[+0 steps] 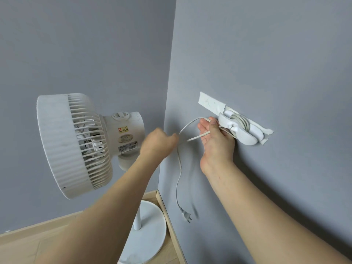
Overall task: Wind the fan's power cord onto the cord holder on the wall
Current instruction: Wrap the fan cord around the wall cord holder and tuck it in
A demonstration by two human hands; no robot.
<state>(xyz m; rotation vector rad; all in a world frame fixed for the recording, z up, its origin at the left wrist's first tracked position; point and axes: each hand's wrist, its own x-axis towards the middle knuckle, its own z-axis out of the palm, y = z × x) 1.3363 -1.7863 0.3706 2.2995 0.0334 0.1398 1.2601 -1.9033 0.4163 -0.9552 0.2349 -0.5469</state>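
Observation:
A white cord holder [247, 137] is taped to the grey wall on the right, with several turns of the white power cord [179, 174] wound around it. My right hand [217, 138] is just left of the holder, thumb and fingers pinching the cord where it leaves the coil. The cord loops left to my left hand [160, 142], which grips it in a fist, slightly blurred. Below that hand the cord hangs down the wall and ends in the plug [186, 215], which dangles free.
A white pedestal fan [76, 143] stands in the corner on the left, close to my left forearm. Its round base [150, 231] rests on the wooden floor by the skirting board [171, 223]. White tape [211, 103] runs along the wall behind the holder.

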